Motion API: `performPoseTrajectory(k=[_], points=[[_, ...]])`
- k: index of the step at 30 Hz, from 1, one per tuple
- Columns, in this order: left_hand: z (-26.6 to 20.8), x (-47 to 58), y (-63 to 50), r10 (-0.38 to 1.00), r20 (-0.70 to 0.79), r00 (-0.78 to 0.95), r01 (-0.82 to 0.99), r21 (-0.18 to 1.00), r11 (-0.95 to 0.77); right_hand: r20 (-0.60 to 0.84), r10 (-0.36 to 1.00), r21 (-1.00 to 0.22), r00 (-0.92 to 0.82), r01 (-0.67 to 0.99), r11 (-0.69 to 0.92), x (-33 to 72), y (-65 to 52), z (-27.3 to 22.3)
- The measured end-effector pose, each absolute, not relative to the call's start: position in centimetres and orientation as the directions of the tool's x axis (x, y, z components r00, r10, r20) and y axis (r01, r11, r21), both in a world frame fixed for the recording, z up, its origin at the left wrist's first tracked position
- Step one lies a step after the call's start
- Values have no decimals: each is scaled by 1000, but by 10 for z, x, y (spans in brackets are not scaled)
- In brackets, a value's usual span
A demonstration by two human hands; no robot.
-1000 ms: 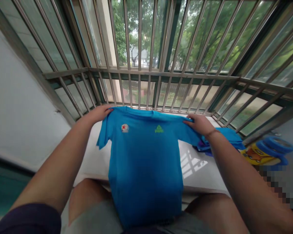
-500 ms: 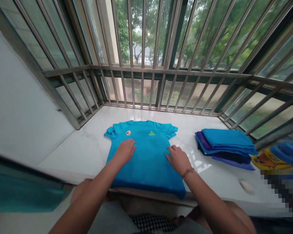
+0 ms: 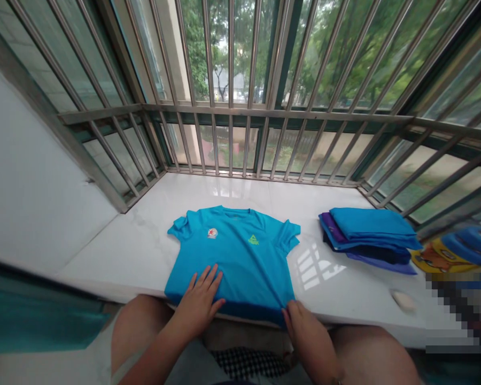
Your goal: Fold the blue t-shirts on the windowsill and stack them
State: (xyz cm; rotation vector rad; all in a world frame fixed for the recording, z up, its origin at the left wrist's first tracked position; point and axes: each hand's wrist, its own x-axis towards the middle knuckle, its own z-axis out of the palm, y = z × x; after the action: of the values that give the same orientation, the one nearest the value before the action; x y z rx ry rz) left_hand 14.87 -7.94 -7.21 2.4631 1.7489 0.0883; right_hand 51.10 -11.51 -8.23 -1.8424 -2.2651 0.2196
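Observation:
A blue T-shirt [image 3: 236, 254] lies front side up on the white marble-patterned sill, its collar towards the window. It has a round red-and-white badge and a green triangular logo on the chest. The lower part droops over the sill's front edge. My left hand [image 3: 200, 297] rests on the lower left of the shirt, fingers spread and flat. At the lower right side, my right hand [image 3: 307, 329] pinches the shirt's edge between thumb and fingers. Some of those fingers are hidden.
A stack of folded blue and purple clothes [image 3: 372, 227] sits right on the sill [image 3: 132, 243]. Beyond it stands a yellow container with a blue top [image 3: 460, 251]. A small pale object [image 3: 403, 300] lies nearby. Metal bars [image 3: 228, 141] line the window; a teal curtain [image 3: 40, 310] hangs left.
Both hands have moved down the shirt towards me. My right hand has taken hold of its lower right edge. The shirt has slid slightly nearer, with more fabric over the sill's edge.

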Motion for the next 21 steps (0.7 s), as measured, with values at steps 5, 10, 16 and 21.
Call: performPoseTrajectory(k=[5, 10, 16, 21], points=[[-40, 180, -52, 942, 22, 334, 917, 223, -331, 23, 996, -317, -89, 944, 91, 534, -93, -46], [-10, 252, 36, 872, 62, 485, 824, 301, -479, 67, 985, -152, 159, 977, -148, 547, 16, -14], [-21, 297, 112, 886, 41, 462, 845, 281, -455, -7, 967, -200, 256, 947, -253, 535, 68, -25], [-56, 313, 112, 918, 19, 397, 876, 290, -385, 0, 929, -292, 370, 889, -354, 583, 30, -36]])
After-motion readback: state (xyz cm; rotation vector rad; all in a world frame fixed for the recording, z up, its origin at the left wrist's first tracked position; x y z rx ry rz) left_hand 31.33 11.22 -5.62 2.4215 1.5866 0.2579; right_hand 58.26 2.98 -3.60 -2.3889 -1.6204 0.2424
